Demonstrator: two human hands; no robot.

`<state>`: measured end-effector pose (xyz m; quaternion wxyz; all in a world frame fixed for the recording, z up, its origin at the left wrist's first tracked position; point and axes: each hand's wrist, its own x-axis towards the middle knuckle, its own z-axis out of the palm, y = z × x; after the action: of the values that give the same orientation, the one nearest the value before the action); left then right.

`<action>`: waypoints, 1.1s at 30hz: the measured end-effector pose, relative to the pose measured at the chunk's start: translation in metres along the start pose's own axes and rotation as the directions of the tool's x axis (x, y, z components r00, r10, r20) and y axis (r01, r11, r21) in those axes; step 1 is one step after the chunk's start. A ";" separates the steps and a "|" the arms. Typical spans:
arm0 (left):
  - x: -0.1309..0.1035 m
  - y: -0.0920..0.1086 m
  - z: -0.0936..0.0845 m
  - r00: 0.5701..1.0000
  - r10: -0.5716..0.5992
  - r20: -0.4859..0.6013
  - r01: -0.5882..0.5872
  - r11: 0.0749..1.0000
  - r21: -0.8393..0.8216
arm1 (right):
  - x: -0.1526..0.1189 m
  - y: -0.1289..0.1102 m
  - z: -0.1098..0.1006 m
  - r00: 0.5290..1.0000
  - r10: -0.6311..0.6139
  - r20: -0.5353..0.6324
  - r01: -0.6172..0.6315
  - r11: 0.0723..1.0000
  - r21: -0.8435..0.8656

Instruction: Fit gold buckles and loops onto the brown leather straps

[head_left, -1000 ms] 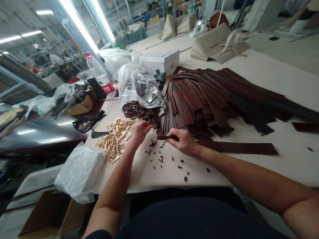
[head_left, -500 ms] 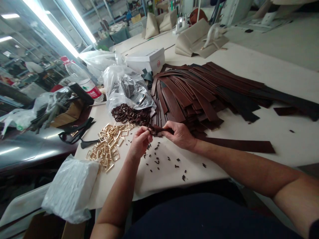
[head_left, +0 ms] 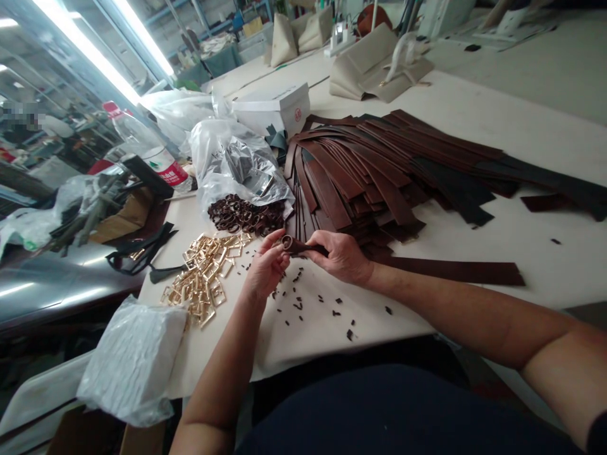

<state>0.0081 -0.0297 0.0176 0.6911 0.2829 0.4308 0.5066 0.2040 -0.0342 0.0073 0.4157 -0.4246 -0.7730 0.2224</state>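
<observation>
In the head view, the fingers of the left hand (head_left: 264,270) were pinched on a small brown loop (head_left: 286,241). The right hand (head_left: 340,258) had its fingers closed around a brown strap (head_left: 301,247). The loop sat at the strap's left end, above the pale surface (head_left: 308,347); whether it encircled the strap could not be determined. Dark scraps (head_left: 298,306) lay scattered below the hands. Gold-coloured frames (head_left: 203,272) were heaped to the left, near a wrapped white packet (head_left: 133,360). Brown rings (head_left: 246,217) were piled at a plastic bag (head_left: 232,158), just beside a large fan of straps (head_left: 341,183).
</observation>
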 end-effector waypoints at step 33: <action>-0.005 0.003 -0.004 0.998 0.022 0.063 -0.035 0.974 0.223 | 0.001 -0.004 -0.004 0.979 -0.146 0.145 0.191 0.906 -0.377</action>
<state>0.0028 -0.0339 0.0203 0.6602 0.3802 0.4599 0.4561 0.2050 -0.0353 0.0131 0.2961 -0.4169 -0.8578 0.0515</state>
